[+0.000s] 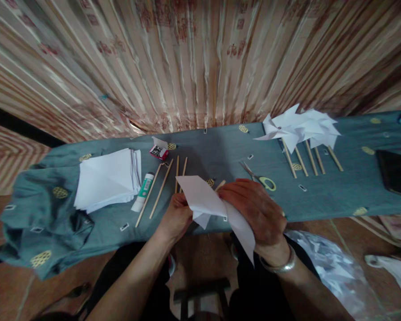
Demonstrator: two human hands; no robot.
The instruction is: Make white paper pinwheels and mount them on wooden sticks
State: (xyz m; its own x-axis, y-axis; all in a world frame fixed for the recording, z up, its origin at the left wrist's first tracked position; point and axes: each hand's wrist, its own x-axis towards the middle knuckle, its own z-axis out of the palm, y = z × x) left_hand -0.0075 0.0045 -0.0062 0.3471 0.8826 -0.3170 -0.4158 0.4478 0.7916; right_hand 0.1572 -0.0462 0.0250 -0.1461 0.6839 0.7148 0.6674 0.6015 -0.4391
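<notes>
In the head view, a white paper pinwheel (207, 196) with curved, pointed blades is held up over the table's front edge. My left hand (177, 217) pinches it from the left, fingers partly hidden behind the paper. My right hand (259, 216), wearing a silver bracelet, curls over its right side. The tip of a wooden stick (220, 185) pokes out beside my right fingers; whether it is held or lies on the table I cannot tell. Scissors (258, 175) with yellow-green handles lie just beyond my right hand. Several wooden sticks (161, 189) lie beyond and left of my left hand.
On the green cloth (220, 147) are a stack of white paper (105, 180), a glue stick (143, 192) and a small open red box (159, 151) of metal pieces. Pinwheels on sticks (300, 127) and a dark phone (396, 171) lie right. A plastic bag (334, 267) sits below.
</notes>
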